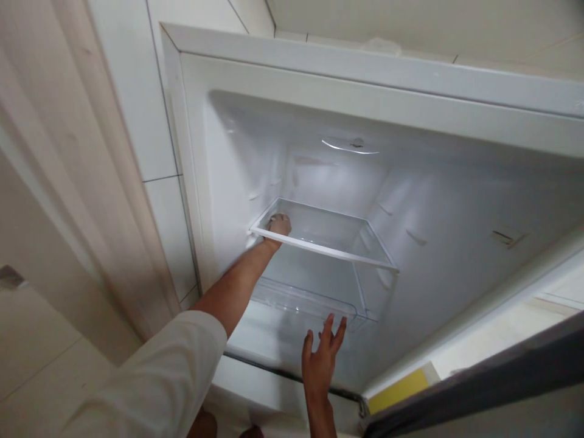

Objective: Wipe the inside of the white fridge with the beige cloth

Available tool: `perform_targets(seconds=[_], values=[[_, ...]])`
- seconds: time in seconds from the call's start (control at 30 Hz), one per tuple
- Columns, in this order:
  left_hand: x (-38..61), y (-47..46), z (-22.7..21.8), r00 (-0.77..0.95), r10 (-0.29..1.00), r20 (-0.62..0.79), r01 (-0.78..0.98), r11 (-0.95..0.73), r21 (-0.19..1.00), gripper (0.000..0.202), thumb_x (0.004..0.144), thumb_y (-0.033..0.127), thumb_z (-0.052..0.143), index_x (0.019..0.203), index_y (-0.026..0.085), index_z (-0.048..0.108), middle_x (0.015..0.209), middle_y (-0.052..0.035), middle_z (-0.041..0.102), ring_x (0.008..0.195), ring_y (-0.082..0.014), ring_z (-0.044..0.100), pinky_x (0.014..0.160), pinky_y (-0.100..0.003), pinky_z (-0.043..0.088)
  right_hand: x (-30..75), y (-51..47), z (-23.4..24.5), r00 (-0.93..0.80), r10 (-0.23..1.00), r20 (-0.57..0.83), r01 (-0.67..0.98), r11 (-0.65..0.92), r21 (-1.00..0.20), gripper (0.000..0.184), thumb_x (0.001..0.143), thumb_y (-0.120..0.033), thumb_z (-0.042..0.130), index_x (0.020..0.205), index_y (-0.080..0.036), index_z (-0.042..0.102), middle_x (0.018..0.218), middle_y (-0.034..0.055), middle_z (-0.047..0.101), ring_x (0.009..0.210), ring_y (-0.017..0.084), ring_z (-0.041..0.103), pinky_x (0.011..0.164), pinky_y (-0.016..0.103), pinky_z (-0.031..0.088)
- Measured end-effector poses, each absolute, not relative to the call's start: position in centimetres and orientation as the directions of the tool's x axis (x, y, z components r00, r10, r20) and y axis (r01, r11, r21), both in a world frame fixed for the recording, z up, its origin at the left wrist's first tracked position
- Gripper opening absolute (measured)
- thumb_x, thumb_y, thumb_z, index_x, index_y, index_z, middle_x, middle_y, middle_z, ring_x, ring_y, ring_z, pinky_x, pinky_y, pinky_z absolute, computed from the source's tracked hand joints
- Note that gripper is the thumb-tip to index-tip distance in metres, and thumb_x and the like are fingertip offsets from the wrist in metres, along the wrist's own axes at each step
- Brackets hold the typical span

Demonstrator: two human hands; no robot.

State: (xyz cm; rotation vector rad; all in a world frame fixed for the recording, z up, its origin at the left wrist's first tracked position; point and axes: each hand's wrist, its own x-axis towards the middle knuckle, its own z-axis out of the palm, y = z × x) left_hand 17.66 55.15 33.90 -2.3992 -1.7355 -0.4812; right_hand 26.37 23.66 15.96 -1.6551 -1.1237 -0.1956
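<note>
I look down into an open white fridge (319, 121) with bare inner walls. A clear glass shelf (328, 234) with a white front strip sits low in the compartment. My left hand (278, 226) reaches in and is closed on the shelf's front left corner. Below the shelf is a clear plastic drawer (310, 301). My right hand (322, 359) hovers just in front of that drawer, fingers spread and holding nothing.
The fridge door (479, 377) stands open at the lower right, with a yellow patch (396, 389) near its hinge side. White wall tiles (137, 109) and a pale curtain (68, 152) lie to the left. Beige floor tiles (41, 347) show at lower left.
</note>
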Motion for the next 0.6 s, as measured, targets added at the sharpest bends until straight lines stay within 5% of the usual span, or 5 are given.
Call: perform_targets(seconds=[0.1,0.23,0.4,0.6], values=[[18.0,56.5,33.7,0.272,0.889,0.369,0.943,-0.322,0.080,0.056,0.099,0.030,0.041,0.148,0.001,0.043,0.142,-0.0379,0.047,0.133,-0.0470,0.045,0.096,-0.059,0.049,26.9,21.8,14.0,0.547,0.524,0.653,0.720,0.103,-0.686,0.055,0.103,-0.035,0.046,0.157,-0.026,0.039,0.158,0.0252,0.038,0.113,0.027,0.069,0.085,0.045,0.063],[18.2,57.8,33.4,0.283,0.876,0.392,0.933,-0.346,0.099,0.051,0.099,0.025,0.041,0.147,0.007,0.047,0.148,-0.0322,0.045,0.144,-0.0466,0.036,0.100,-0.057,0.048,27.2,19.8,7.7,0.520,0.543,0.659,0.726,0.125,-0.676,0.038,0.101,-0.028,0.048,0.137,-0.022,0.059,0.129,0.0204,0.062,0.093,0.025,0.073,0.075,0.040,0.063],[18.0,58.4,33.1,0.258,0.872,0.416,0.909,-0.366,0.202,0.049,0.099,0.018,0.037,0.147,0.014,0.050,0.150,-0.0260,0.047,0.151,-0.0434,0.026,0.105,-0.056,0.048,27.0,18.8,-0.9,0.487,0.565,0.665,0.744,0.130,-0.655,0.040,0.100,-0.023,0.040,0.131,-0.025,0.066,0.120,0.0174,0.067,0.109,0.034,0.070,0.085,0.054,0.062],[16.7,57.2,33.1,0.203,0.868,0.453,0.760,-0.432,0.486,0.044,0.101,0.019,0.045,0.145,0.022,0.054,0.148,-0.0165,0.052,0.144,-0.0329,0.042,0.112,-0.054,0.045,27.1,19.0,-4.3,0.374,0.523,0.766,0.833,0.173,-0.525,0.042,0.094,-0.017,0.046,0.130,-0.028,0.067,0.122,0.0171,0.067,0.109,0.035,0.069,0.084,0.052,0.061]])
